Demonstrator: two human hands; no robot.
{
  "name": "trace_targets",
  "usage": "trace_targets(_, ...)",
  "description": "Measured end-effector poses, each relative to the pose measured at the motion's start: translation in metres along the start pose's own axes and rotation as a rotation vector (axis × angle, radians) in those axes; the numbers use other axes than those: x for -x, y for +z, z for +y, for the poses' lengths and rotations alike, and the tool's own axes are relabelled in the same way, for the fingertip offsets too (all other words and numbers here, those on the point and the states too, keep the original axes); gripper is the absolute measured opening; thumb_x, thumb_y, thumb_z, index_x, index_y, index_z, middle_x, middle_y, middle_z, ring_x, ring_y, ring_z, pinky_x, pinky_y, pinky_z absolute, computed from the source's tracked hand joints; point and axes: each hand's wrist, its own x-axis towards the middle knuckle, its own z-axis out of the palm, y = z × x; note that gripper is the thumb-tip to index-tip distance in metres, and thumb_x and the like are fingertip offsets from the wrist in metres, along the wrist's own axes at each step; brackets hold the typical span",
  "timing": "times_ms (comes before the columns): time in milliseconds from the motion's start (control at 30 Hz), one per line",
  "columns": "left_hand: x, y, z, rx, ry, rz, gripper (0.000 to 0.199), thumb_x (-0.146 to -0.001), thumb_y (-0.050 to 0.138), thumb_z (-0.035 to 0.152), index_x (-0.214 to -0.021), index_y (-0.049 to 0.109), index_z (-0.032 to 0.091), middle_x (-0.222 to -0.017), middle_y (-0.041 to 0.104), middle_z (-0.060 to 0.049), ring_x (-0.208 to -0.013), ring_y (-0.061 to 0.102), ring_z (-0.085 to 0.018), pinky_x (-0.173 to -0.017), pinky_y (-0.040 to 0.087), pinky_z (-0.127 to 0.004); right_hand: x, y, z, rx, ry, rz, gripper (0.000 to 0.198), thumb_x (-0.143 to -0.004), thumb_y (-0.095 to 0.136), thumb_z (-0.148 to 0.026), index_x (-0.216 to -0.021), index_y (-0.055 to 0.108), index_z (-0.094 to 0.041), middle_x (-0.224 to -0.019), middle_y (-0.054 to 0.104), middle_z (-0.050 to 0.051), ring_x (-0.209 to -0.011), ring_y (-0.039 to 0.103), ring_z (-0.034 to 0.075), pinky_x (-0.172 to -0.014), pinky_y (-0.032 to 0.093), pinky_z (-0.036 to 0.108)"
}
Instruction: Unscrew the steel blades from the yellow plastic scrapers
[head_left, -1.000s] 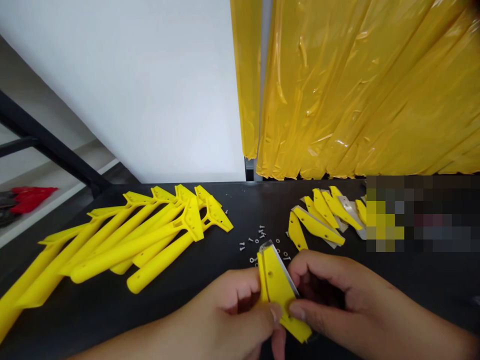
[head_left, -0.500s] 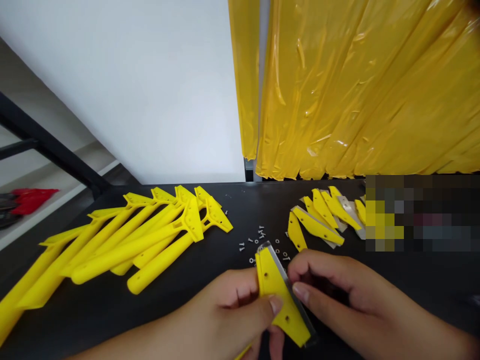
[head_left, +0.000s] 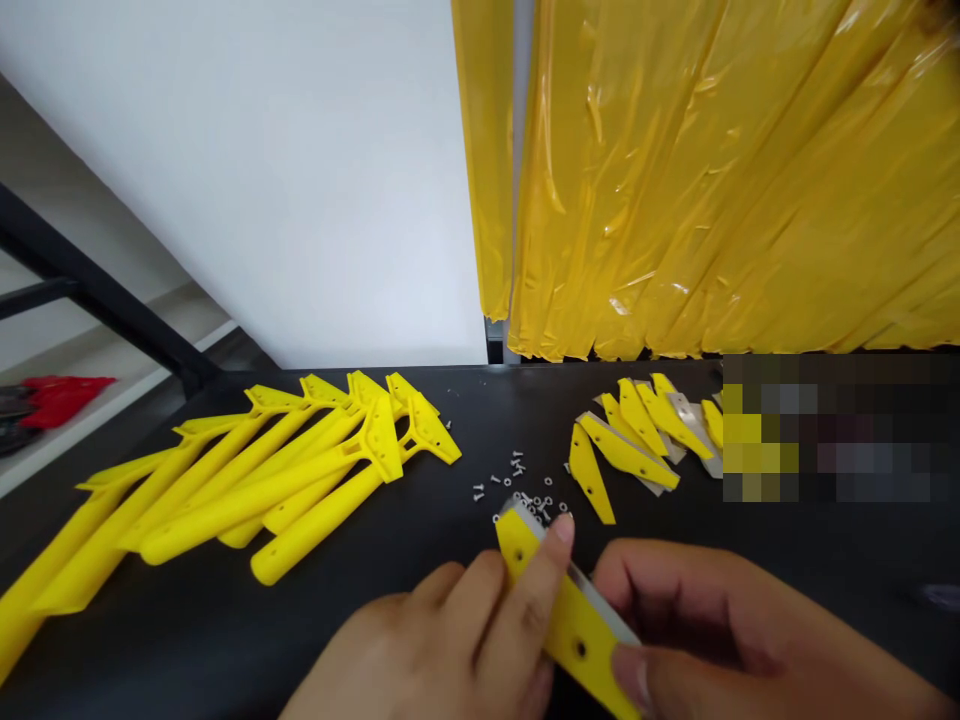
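A yellow scraper (head_left: 562, 630) with two screw holes and a metal blade (head_left: 604, 605) along its right edge is between my hands at the front. My left hand (head_left: 442, 645) grips it from the left, with the index finger stretched across the yellow plate to the blade's upper part. At the lower end, the thumb of my right hand (head_left: 720, 630) presses on the plate while its fingers curl behind the blade. Just beyond the scraper's top lie several small screws and nuts (head_left: 517, 470). The scraper's underside is hidden.
Several yellow scraper handles (head_left: 247, 500) are lined up at the left of the black table (head_left: 187, 640). Yellow cover plates (head_left: 626, 450), some with metal blades, lie at the right. Behind stand a white panel (head_left: 300, 180) and a yellow plastic sheet (head_left: 712, 180).
The left thumb has come off the plate's face, and the left index finger now reaches over it. My right hand has shifted down to the lower end, its thumb now on the plate.
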Motion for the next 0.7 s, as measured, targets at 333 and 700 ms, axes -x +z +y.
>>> trace_targets(333,-0.023,-0.003,0.015,0.967,-0.489,-0.288,0.05,-0.084,0.077,0.066,-0.089,0.073,0.016,-0.057,0.063,0.001,-0.038,0.046,-0.008,-0.035,0.031,-0.017,-0.005,-0.016,-0.014,0.331,-0.244,0.075,0.029,-0.103,0.062,-0.05,-0.098,0.073,-0.023,-0.087,0.071,0.001,-0.072,0.058,0.013,-0.067,0.049,0.024)
trace_targets(700,-0.039,-0.007,-0.01,0.959,-0.576,-0.06,0.05,-0.09,0.066,0.063,-0.068,0.062,0.019,-0.04,0.053,0.001,-0.029,0.041,-0.009,-0.03,0.035,-0.017,-0.019,-0.045,-0.001,1.29,-0.692,0.388,0.029,-0.104,0.047,-0.014,-0.119,0.068,-0.027,-0.109,0.07,0.006,-0.093,0.068,0.022,-0.084,0.056,0.04)
